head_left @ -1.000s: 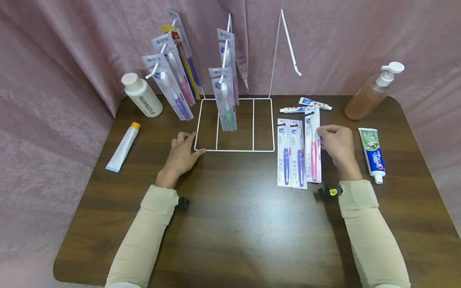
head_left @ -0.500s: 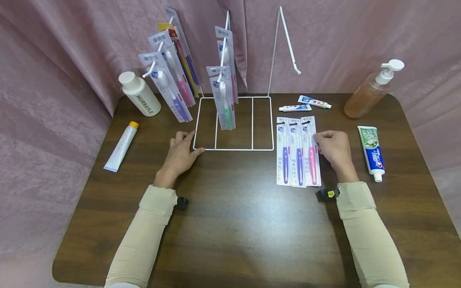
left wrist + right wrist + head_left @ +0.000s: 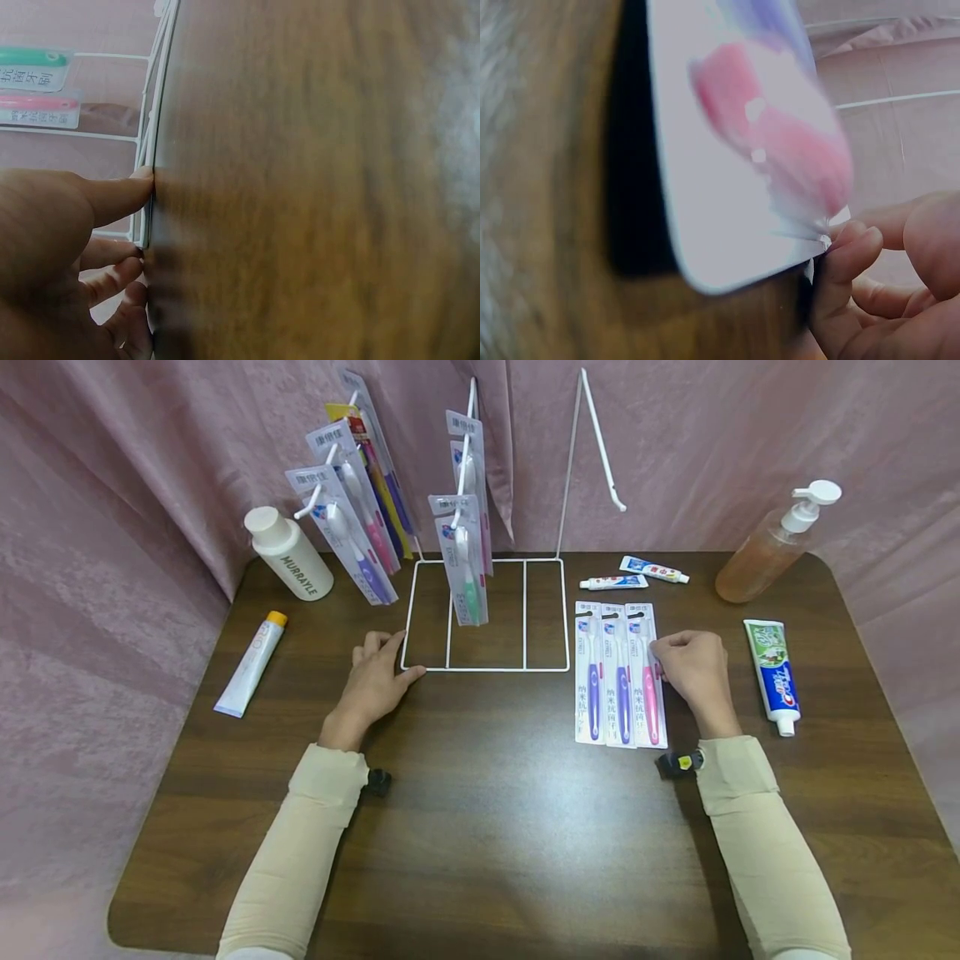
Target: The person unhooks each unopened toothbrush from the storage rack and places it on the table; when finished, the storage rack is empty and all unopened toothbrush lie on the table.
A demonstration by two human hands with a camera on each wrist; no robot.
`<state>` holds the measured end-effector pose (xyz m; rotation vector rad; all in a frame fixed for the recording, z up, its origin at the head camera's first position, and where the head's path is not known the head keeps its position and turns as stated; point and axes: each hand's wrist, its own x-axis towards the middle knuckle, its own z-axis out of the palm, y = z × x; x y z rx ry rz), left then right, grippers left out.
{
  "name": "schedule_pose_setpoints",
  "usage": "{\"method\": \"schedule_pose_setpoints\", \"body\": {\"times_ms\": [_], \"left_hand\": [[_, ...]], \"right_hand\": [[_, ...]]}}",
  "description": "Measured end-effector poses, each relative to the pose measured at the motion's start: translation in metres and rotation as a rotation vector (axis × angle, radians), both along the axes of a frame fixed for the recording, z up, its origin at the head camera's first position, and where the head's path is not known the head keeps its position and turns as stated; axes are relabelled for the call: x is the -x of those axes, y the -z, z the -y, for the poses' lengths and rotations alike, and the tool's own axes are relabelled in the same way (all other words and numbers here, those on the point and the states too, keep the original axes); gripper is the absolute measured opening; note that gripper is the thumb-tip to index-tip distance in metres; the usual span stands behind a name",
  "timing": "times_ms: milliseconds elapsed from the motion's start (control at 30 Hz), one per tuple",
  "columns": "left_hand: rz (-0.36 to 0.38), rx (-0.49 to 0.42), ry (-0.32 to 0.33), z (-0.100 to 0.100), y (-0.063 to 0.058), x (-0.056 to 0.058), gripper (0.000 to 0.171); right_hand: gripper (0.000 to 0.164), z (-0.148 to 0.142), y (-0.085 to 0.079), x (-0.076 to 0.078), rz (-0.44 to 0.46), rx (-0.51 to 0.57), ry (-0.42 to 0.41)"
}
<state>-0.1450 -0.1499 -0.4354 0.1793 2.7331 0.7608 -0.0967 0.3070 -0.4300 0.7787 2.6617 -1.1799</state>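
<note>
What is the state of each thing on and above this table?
Pink toothbrush: packaged, pinched by right hand
Two purple toothbrushes: packaged, lying on table
Hanging toothbrushes: packaged, on hooks
Rack: standing, held by left hand
Right hook: bare
White bottle: upright, capped
Pump bottle: upright, pump on
Orange-capped tube: lying, closed
Green-blue tube: lying, capped
Two small tubes: lying, capped

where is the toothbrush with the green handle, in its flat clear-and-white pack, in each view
Head: the green-handled toothbrush hangs upright just above centre.
Left wrist: its green handle shows at upper left, cut by the edge.
Right wrist: not in it.
Shared landmark: the white wire rack, touched by the left hand in the head and left wrist views.
</note>
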Motion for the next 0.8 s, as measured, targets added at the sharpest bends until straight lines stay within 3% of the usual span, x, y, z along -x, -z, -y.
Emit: {"method": "schedule_pose_setpoints", "body": {"times_ms": [800], "left_hand": [[-0.001,0.002,0.010,0.0008,0.0012,0.0013,0.080]], "right_hand": [[0.040,0.0043,0.0018,-0.0039,-0.073,-0.027,-0.010]]}}
